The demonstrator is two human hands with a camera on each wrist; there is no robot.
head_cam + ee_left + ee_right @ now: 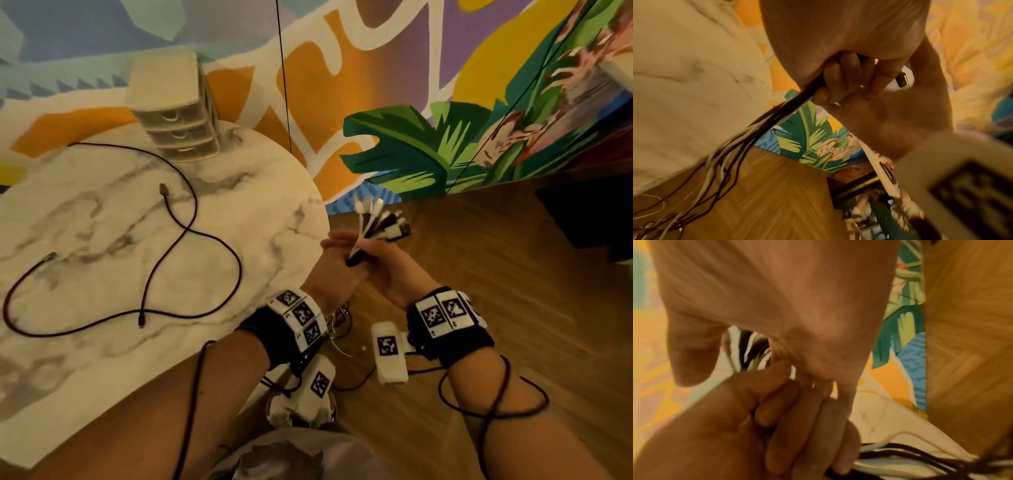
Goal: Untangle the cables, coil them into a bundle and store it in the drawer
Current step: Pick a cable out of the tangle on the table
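A bunch of white and dark cables (371, 219) is held just off the table's right edge, its plug ends fanning upward. My left hand (337, 263) grips the bunch from the left, and my right hand (390, 270) grips it from the right, close beside the left. In the left wrist view the strands (764, 120) trail down toward the floor, and a dark plug (902, 79) sticks out past curled fingers (844, 78). The right wrist view shows plug ends (752, 350) between the two hands. A separate long dark cable (191, 236) lies in loose loops on the marble table (102, 359).
A small beige drawer unit (178, 113) with three closed drawers stands at the table's far edge against the painted wall. Wooden floor (479, 274) lies to the right, below the hands. Dark cords (496, 394) loop around my right forearm.
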